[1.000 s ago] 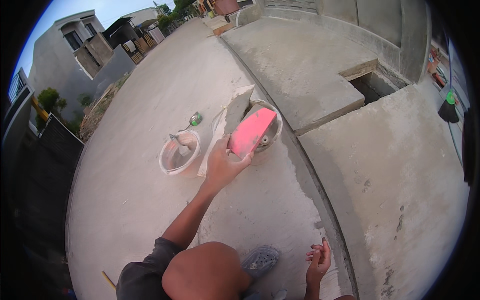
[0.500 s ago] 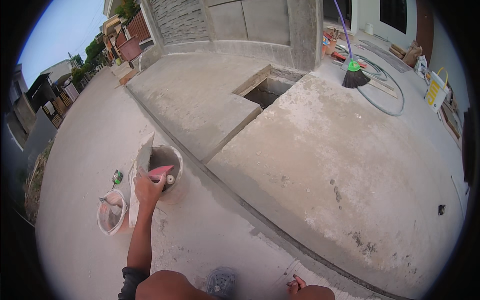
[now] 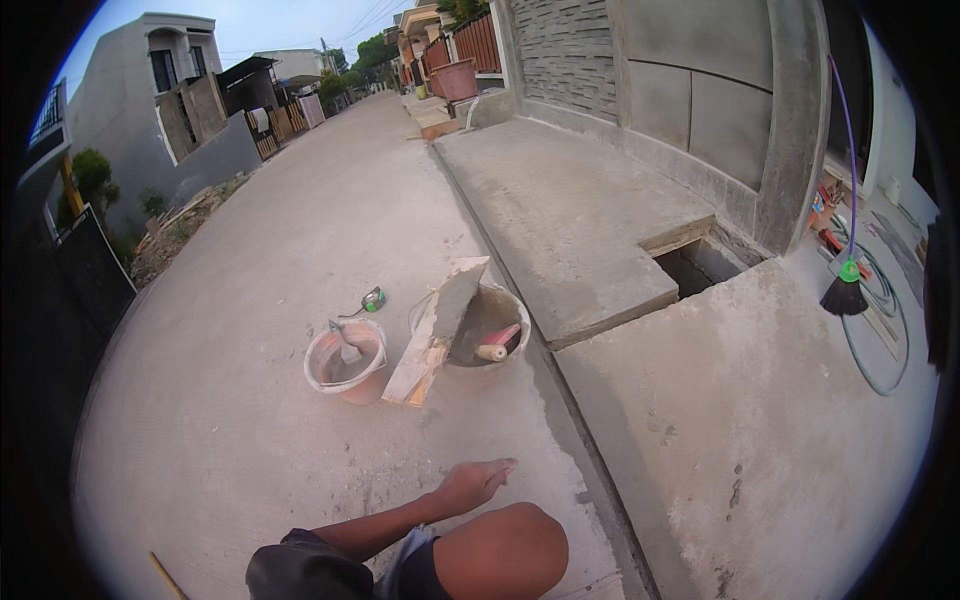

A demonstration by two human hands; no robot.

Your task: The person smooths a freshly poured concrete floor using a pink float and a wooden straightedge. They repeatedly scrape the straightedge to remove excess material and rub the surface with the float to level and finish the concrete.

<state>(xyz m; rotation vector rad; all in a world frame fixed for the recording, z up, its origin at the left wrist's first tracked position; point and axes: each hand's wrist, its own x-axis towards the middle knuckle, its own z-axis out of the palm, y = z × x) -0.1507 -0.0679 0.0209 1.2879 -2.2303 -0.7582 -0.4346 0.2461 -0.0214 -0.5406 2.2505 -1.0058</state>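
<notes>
My left hand [image 3: 478, 486] is above the pavement beside my bent knee, its fingers drawn together and nothing showing in them. My right hand is out of view. Ahead stands a large bucket [image 3: 520, 312] with grey mortar inside. A red tool [image 3: 503, 336] with a pale, round-ended handle rests in it. Against the bucket's left side leans a wooden board [image 3: 425, 350], its upper part coated with grey mortar. A smaller pinkish bucket [image 3: 318, 372] to the left contains a trowel [image 3: 349, 350]. Behind that lies a green and black tape measure [image 3: 373, 299].
A narrow groove [image 3: 560, 378] runs along the concrete slab's edge. To the right is a square opening [image 3: 700, 268] in the slab. A broom [image 3: 846, 292] with a purple handle stands near a coiled hose [image 3: 888, 300] at the far right.
My left hand has let go of the red tool in the large bucket and drawn back toward my knee. My right hand has left the view, which has turned left.
</notes>
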